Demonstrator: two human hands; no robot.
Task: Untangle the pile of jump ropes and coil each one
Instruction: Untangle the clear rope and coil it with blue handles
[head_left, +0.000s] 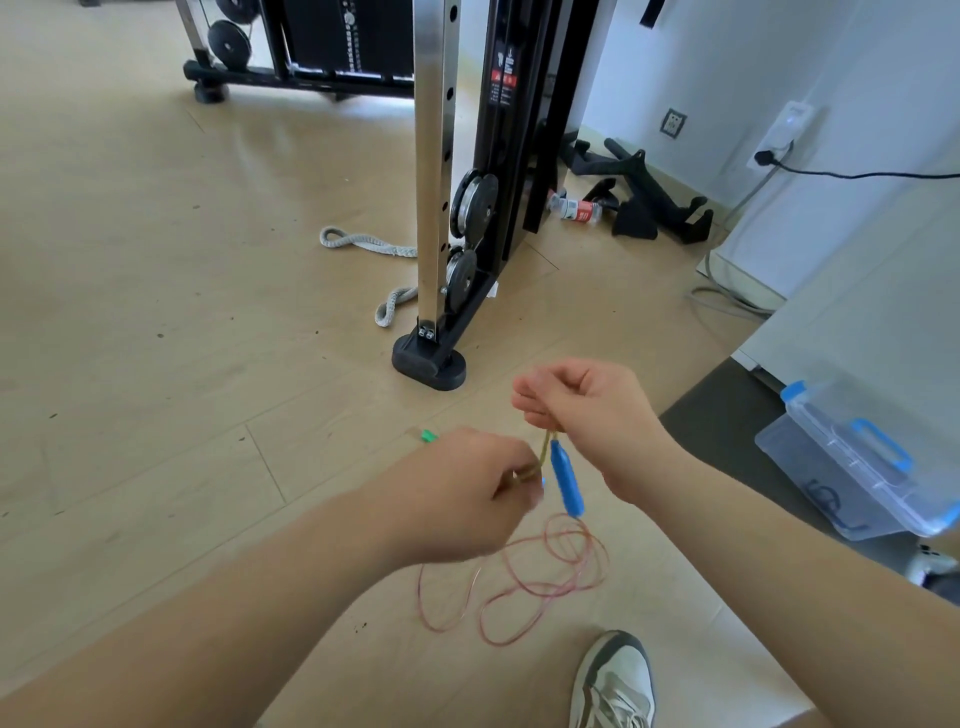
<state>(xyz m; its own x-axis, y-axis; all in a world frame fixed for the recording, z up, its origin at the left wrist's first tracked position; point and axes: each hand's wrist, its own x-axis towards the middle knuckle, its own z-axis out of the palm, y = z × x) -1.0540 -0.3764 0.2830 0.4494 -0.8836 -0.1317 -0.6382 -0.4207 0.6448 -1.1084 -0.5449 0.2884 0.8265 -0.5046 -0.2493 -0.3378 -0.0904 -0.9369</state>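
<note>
- Head view, largest first: a black-and-chrome cable gym machine (436, 182) stands on the pale wooden floor (156, 312) beyond both hands, its top cut off by the frame edge.
- Out to the right of the grip sits a clear plastic storage box (852, 467) with blue latches. It is partly cut off, and its contents are hard to make out.
- Below the grip, a thin red jump rope (519, 587) lies on the floor in loose overlapping loops. Part of it runs out of sight under the left forearm.
- Back to the camera, the left hand (457, 493) curls its fingers round a thin olive cord (543, 452); its fingertips are hidden and blurred.
- Just above and to the right, the right hand (582, 410) pinches the same cord higher up.
- Under that pinch hangs a blue plastic handle (566, 483); where it joins the cord is unclear.
- Beyond the left knuckles a small green plastic tip (428, 436) peeks out, the rest of it hidden.
</note>
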